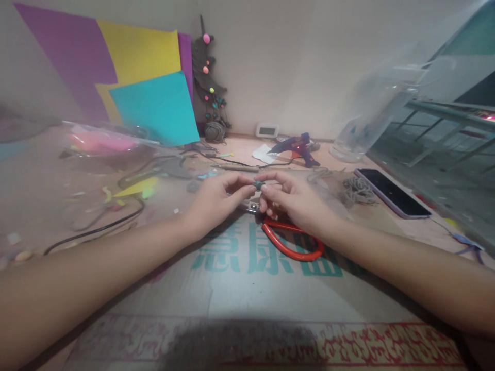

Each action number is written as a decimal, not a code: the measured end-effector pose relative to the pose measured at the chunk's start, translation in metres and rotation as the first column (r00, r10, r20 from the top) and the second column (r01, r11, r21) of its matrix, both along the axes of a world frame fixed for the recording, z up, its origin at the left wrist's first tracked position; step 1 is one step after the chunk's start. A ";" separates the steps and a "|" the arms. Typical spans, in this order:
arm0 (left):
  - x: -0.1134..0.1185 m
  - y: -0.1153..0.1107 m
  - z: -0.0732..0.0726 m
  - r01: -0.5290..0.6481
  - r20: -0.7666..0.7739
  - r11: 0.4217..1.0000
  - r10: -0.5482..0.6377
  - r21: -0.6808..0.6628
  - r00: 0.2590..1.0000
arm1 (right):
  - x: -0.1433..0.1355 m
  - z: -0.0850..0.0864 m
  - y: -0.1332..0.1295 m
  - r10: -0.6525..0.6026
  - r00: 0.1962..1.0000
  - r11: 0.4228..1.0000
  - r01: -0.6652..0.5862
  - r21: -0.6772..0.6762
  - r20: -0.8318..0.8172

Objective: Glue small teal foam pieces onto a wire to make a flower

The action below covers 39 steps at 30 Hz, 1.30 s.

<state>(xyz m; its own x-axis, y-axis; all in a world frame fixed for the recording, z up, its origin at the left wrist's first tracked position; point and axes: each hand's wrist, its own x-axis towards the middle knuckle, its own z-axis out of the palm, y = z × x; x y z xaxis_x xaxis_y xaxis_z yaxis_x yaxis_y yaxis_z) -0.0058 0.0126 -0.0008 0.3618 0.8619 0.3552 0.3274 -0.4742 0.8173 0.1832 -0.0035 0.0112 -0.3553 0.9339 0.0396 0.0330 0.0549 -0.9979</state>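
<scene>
Between the fingertips of both hands is a small dark greenish piece [259, 184], too small to name. My left hand [224, 198] pinches it from the left with thumb and forefinger. My right hand [288, 198] pinches it from the right, its other fingers curled under. Just below the hands lie scissors with red handles [294, 255], their pivot showing and their blades partly hidden behind my hands. Under everything is a printed cardboard sheet [247, 301] with teal characters and a red border.
A glue gun [297, 148] lies at the back near a small white display [266, 130]. Right are grey cord [358, 190], a phone [392, 193] and a clear jar [353, 134]. Coloured sheets [154, 108] lean back left, beside a dark ornament with pompoms [209, 77]. Scraps and a cable [104, 224] litter the left.
</scene>
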 end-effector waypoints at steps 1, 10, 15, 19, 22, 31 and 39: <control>0.000 0.000 0.000 0.003 0.004 1.000 -0.003 -0.003 1.000 | 0.000 0.000 0.000 -0.005 1.000 1.000 0.005 -0.007 -0.002; 0.000 0.000 0.000 0.021 0.027 1.000 -0.021 0.005 0.999 | -0.002 0.000 -0.001 -0.074 0.997 0.997 0.073 0.010 0.030; 0.002 -0.002 0.002 0.013 0.001 1.000 -0.013 0.009 1.000 | -0.004 0.001 -0.002 -0.099 0.991 0.993 0.092 0.078 0.091; 0.003 -0.001 0.002 -0.005 0.032 0.999 0.006 -0.038 0.999 | -0.003 0.000 -0.002 -0.087 0.992 0.990 0.075 0.123 0.094; 0.003 0.000 0.003 -0.030 0.053 0.998 0.034 -0.062 0.998 | 0.000 0.001 -0.002 -0.168 0.970 0.960 0.121 0.252 0.176; 0.002 0.000 0.002 -0.057 -0.050 0.998 0.056 -0.028 0.997 | 0.009 0.006 0.000 -0.471 0.776 0.718 0.063 0.693 0.419; 0.004 -0.001 0.003 -0.024 -0.177 0.995 0.042 0.101 0.983 | 0.003 0.006 -0.004 -0.305 0.892 0.859 0.105 0.501 0.335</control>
